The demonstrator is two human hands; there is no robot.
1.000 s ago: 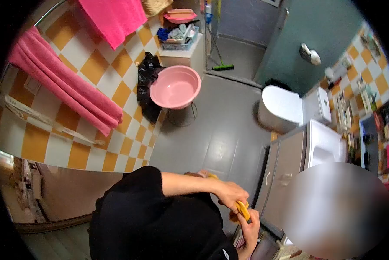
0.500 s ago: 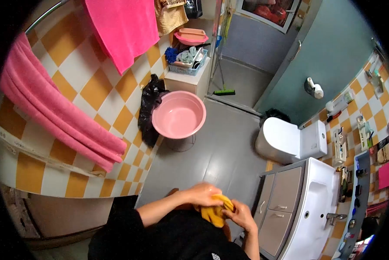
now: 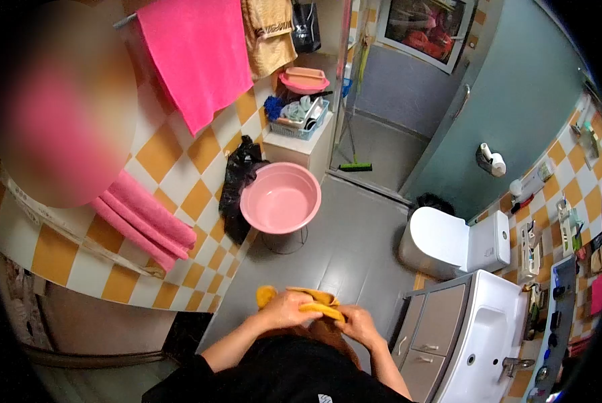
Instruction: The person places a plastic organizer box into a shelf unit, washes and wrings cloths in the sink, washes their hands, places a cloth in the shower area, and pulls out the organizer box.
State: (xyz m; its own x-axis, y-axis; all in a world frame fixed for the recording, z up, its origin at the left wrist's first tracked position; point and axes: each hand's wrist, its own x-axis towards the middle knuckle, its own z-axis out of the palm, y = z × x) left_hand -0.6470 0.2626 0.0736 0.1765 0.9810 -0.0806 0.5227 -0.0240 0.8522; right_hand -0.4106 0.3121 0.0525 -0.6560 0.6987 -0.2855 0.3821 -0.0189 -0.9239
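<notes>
In front of my dark shirt, both my hands hold a bunched yellow cloth [image 3: 322, 309]. My left hand [image 3: 282, 310] is closed around its middle, with a loose fold sticking out past the knuckles on the left. At the right end, my right hand [image 3: 359, 327] pinches the cloth between thumb and fingers. Folds overlap between the hands, so its full shape is hidden. Farther forward, a pink basin [image 3: 281, 198] rests on a thin wire stand, apart from both hands.
A white toilet [image 3: 440, 236] and a sink cabinet [image 3: 438, 322] line the right side. Pink towels [image 3: 197, 60] hang along the left tiled wall. A black plastic bag [image 3: 237, 195] hangs beside the basin. A green broom [image 3: 355, 166] stands past the doorway.
My hands have shifted left and forward with the yellow cloth, which now stretches sideways between them instead of hanging down. The view has tilted, so the room sits slightly lower.
</notes>
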